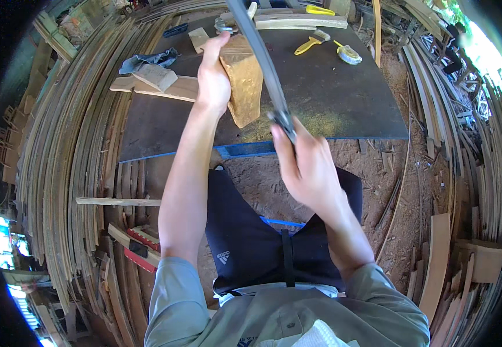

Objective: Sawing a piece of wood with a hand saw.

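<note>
My left hand (212, 81) is wrapped round the left side of a tan-brown wooden block (245, 84), with the thumb near its top. The block is tilted above the dark table (343, 104). Closed around the dark handle end of a long grey-bladed tool (262, 55) is my right hand (309, 165). That tool slants up and left past the block's right side; it is blurred, so its exact kind is unclear. Whether the blade touches the block, I cannot tell. Yellowish sawdust (314, 126) is scattered on the table near the tool's handle.
Two yellow-handled brushes (311, 43) (349, 55) lie at the table's far right. A blue cloth (149, 61), a wood offcut (155, 77) and a plank (181, 89) are at left. Stacked wood strips (83, 144) flank the table. Another person (453, 49) is far right.
</note>
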Action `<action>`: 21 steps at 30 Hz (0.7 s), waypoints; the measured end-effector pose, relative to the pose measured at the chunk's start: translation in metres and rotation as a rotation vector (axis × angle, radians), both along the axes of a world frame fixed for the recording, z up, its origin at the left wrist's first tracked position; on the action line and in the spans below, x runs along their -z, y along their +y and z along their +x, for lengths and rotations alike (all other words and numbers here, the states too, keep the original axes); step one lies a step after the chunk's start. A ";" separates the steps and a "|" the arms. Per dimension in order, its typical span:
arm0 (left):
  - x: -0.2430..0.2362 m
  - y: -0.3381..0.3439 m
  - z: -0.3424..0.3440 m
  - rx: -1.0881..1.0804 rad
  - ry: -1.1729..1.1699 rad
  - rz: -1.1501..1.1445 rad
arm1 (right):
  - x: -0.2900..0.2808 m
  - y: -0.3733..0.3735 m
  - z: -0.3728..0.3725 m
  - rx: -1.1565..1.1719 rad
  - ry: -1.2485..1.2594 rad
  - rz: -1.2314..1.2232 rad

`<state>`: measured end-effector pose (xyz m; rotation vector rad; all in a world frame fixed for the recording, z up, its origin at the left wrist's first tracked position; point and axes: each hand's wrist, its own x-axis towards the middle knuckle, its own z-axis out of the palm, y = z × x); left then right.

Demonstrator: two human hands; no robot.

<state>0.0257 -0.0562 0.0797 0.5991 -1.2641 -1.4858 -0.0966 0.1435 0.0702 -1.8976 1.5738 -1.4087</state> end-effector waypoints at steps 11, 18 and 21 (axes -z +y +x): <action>0.029 -0.019 0.004 -0.213 -0.248 -0.348 | -0.020 -0.044 0.016 -0.021 0.027 0.009; 0.016 -0.015 0.004 -0.181 -0.269 -0.367 | -0.016 -0.042 0.022 0.028 0.012 -0.013; 0.012 -0.020 -0.002 -0.238 -0.084 -0.067 | 0.004 -0.021 0.022 0.041 0.075 0.103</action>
